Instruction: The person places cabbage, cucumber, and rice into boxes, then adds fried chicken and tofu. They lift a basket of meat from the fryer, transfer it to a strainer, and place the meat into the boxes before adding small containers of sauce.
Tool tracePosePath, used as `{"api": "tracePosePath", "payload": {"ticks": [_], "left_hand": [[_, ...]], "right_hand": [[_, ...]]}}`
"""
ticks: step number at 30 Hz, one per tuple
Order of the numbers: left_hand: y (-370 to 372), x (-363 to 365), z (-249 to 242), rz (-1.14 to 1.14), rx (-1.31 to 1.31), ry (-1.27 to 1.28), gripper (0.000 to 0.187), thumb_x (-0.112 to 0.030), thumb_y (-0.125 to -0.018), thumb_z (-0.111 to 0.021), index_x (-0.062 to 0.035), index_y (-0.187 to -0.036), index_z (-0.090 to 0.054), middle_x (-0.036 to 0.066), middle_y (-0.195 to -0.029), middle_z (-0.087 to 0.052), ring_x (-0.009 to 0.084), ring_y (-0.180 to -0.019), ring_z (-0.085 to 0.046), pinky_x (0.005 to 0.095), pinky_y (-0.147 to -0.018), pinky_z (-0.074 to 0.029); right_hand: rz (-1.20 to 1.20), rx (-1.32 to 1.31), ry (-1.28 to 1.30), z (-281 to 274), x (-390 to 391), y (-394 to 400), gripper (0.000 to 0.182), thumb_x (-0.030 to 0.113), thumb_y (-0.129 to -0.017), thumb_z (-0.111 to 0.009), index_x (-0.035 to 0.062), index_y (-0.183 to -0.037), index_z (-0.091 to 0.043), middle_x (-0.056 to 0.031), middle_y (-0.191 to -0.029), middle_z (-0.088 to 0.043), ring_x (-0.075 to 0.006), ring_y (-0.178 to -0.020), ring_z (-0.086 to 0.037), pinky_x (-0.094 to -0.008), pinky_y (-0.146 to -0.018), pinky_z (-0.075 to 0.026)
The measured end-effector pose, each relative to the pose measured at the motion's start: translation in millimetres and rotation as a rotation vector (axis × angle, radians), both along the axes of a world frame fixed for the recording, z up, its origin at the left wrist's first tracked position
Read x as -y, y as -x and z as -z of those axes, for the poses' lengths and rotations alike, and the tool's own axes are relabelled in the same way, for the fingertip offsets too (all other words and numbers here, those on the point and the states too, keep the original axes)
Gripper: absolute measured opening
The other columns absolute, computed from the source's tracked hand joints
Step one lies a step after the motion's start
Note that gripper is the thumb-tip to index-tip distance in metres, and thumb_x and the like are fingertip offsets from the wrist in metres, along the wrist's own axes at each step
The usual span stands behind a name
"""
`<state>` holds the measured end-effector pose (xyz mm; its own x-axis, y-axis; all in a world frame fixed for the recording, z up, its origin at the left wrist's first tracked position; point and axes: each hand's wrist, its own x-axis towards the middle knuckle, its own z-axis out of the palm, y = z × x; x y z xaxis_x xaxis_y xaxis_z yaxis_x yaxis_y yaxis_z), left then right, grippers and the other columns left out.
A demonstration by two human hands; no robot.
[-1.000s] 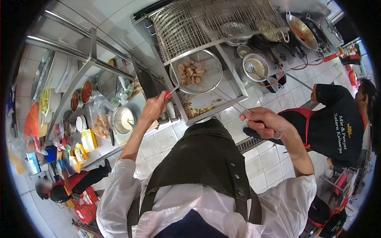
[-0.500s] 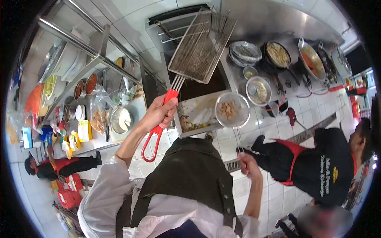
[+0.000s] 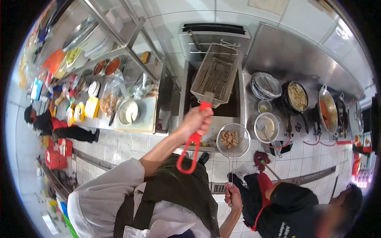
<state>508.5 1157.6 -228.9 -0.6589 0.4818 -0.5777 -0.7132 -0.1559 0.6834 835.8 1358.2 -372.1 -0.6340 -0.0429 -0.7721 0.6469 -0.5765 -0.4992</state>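
We find the left hand [image 3: 197, 121] wrapped tightly around the red handle [image 3: 189, 152] of a wire fry basket [image 3: 216, 75], fingers closed on the grip just below where the handle meets the mesh. The basket is raised and tilted over the dark fryer well [image 3: 234, 105], its open side turned toward us; we see nothing lying in it

The right hand [image 3: 233, 195] is low in the view, fisted around the thin wire handle of a round mesh skimmer [image 3: 233, 141]. The skimmer is held out level, near the front edge of the fryer and just right of the left hand. It carries a small heap of browned fried pieces [image 3: 230, 139]

To the right of the fryer, on the steel counter [image 3: 250, 99], stand a second strainer [image 3: 266, 127] and several pans. To the left, a counter holds a white bowl [image 3: 129, 112] and bagged foods. Another person in a black shirt and red apron [image 3: 285, 202] stands at lower right, beside the right hand but apart from it
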Motion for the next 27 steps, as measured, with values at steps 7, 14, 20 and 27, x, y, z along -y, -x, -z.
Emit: {"api": "tracePosePath", "payload": {"ticks": [7, 14, 20, 27], "left_hand": [[-14, -56, -5, -0.199, 0.173, -0.251, 0.014, -0.022, -0.102, -0.047, -0.0145, -0.090, -0.048, -0.005, -0.063, -0.036, 0.0044, -0.046, -0.029, 0.0214, -0.037, -0.022], [-25, -121, 25, -0.418, 0.319, -0.346, 0.018, -0.027, -0.102, -0.047, -0.0142, -0.089, -0.048, -0.004, -0.063, -0.039, 0.0069, -0.045, -0.032, 0.0254, -0.037, -0.027], [-26, -108, 86, -0.164, 0.278, -0.703, 0.031, -0.045, -0.099, -0.052, -0.0136, -0.097, -0.048, 0.000, -0.074, -0.046, 0.0119, -0.055, -0.046, 0.0292, -0.051, -0.045], [-65, 127, 82, 0.282, -0.170, -0.485, 0.060, -0.054, -0.094, -0.053, -0.0150, -0.137, -0.039, 0.006, -0.122, -0.045, 0.0207, -0.110, -0.055, 0.0422, -0.092, -0.051]], "right_hand": [[-0.152, -0.004, -0.059, -10, 1, 24, 0.023, 0.028, -0.101, -0.050, 0.0056, -0.103, -0.055, 0.0028, -0.055, -0.042, -0.0080, -0.034, -0.036, -0.0241, -0.030, -0.029], [-0.156, -0.081, 0.029, 4, 34, 28, 0.024, 0.030, -0.099, -0.053, 0.0062, -0.103, -0.056, 0.0023, -0.055, -0.045, -0.0066, -0.034, -0.037, -0.0222, -0.028, -0.029], [-0.158, -0.046, -0.154, 1, 83, 33, 0.020, 0.027, -0.100, -0.052, 0.0078, -0.097, -0.058, 0.0032, -0.052, -0.043, -0.0066, -0.035, -0.037, -0.0219, -0.031, -0.029], [-0.036, 0.007, -0.256, 11, 162, 30, 0.017, 0.028, -0.099, -0.053, 0.0124, -0.097, -0.058, 0.0047, -0.052, -0.041, -0.0048, -0.036, -0.036, -0.0210, -0.030, -0.026]]}}
